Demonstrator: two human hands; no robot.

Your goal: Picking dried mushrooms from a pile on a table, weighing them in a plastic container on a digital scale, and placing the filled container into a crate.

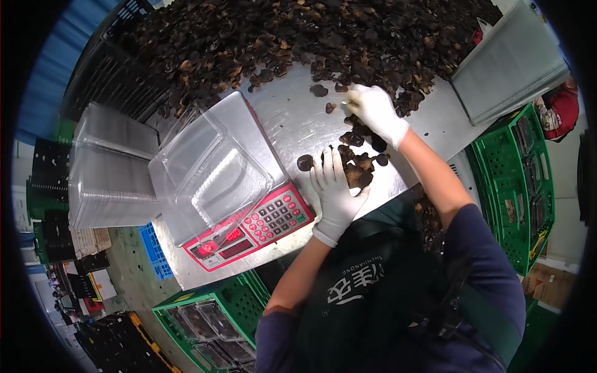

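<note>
My left hand [334, 194], in a white glove, lies with its fingers spread over a small group of dark brown mushrooms [359, 175] that look like wood ear, on the metal table [280, 118]. Farther off and to the right, my gloved right hand [375, 112] bends its fingers together by the near edge of a large mushroom heap [298, 34]. Whatever those fingers hold is hidden. Left of my hands stands a red and silver scale [264, 217]. A clear plastic tray [214, 177] sits on its plate.
Stacked clear trays [112, 180] stand left of the scale, beside a black crate [112, 81]. Another clear stack [510, 68] rises at the far right. Green crates [507, 180] with packed trays flank the table at right, and another green crate [233, 304] sits below its front edge.
</note>
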